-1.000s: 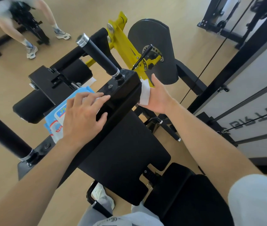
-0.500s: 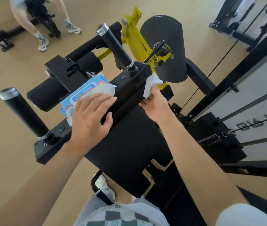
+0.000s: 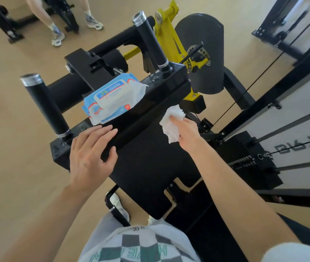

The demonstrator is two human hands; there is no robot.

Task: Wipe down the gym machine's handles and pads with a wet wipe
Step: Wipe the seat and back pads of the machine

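Right hand (image 3: 185, 132) pinches crumpled wet wipe (image 3: 172, 122) against black pad (image 3: 146, 163) right edge, left hand (image 3: 89, 154) spread flat on pad's top-left, wipes pack (image 3: 112, 97) just above.

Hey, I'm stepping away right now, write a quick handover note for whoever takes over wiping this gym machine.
Left hand: open, fingers flat on the top edge of the black pad.
Right hand: holds the crumpled wet wipe against the pad's upper right edge.
Wipe pack lies on the frame top, between the near handle and the far handle.
Done: the wipe is at the pad's right edge; what else is clean cannot be told.
Left: likely both handles, the pad face and the roller pad.
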